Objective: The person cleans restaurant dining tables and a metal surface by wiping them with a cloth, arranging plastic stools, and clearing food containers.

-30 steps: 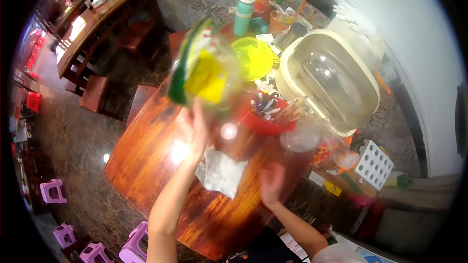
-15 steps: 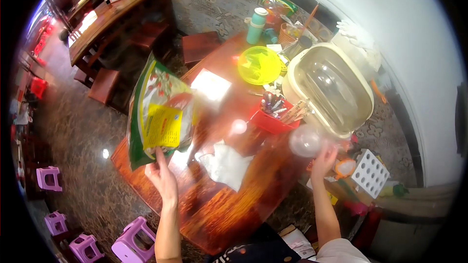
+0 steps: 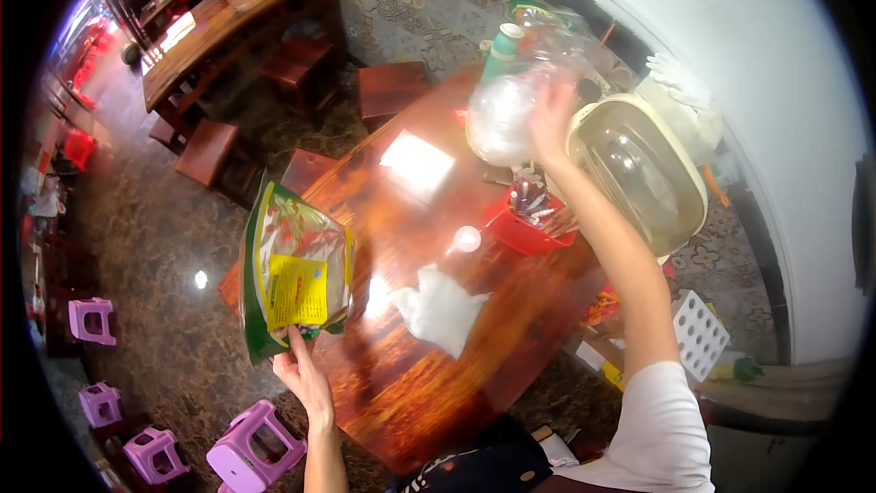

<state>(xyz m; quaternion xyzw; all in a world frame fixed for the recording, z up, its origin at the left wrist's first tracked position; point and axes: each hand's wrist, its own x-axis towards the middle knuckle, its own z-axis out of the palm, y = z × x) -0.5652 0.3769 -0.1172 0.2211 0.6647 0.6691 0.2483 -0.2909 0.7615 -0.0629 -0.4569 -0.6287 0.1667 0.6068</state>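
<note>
My left hand (image 3: 306, 382) pinches the bottom edge of a green-edged plastic packaging bag (image 3: 339, 265) with a yellow label, held up at the table's left side. At the far side of the table, my right hand (image 3: 551, 119) is smeared by motion. It holds a crumpled clear plastic thing (image 3: 504, 119), whose exact kind I cannot make out. This covers the spot of the yellow basket, beside a teal bottle (image 3: 500, 55). A white cloth (image 3: 443, 310) lies on the wooden table (image 3: 401, 411) between my arms.
A red box (image 3: 522, 233) of pens and small items stands near a cream-rimmed basin (image 3: 630, 173). White paper (image 3: 417, 164) lies on the table. Purple stools (image 3: 255, 447) are on the floor at left. A white holed rack (image 3: 701, 336) stands at right.
My right hand has swung from the table's right side to the far side, carrying the clear plastic over the yellow basket. My left hand and the packaging bag have dropped slightly.
</note>
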